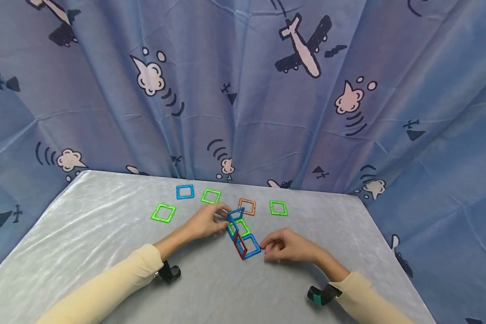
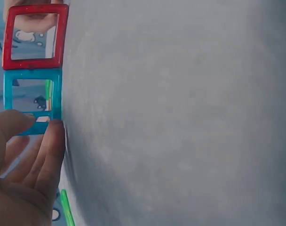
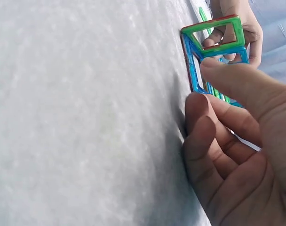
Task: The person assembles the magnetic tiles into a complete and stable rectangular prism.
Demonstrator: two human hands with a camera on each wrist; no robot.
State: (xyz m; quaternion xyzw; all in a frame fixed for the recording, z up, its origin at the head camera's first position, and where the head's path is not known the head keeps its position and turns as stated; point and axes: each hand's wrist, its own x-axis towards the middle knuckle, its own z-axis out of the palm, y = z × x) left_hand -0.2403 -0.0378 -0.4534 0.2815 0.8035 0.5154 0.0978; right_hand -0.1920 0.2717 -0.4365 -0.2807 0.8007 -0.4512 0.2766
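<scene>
A small group of square magnetic tile frames stands at the table's middle. A blue tile (image 1: 249,246) and a green tile (image 1: 243,227) lie flat in it. Along their left side stand a red tile (image 2: 35,63) and an upright blue tile (image 2: 56,89); another blue tile (image 1: 236,214) is raised at the far end. My left hand (image 1: 206,220) pinches the upright blue tile between thumb and fingers. Fingers loosely bent, my right hand (image 1: 291,245) has its fingertips right at the flat blue tile's right corner. In the right wrist view, its thumb (image 3: 223,73) overlaps the group.
Behind the group lies an orange tile (image 1: 254,207), with a green tile (image 1: 278,215) to its right. Farther left are two green tiles (image 1: 163,220) and a blue tile (image 1: 185,197). A pale cloth covers the table (image 1: 85,225); a patterned blue curtain (image 1: 243,99) hangs behind.
</scene>
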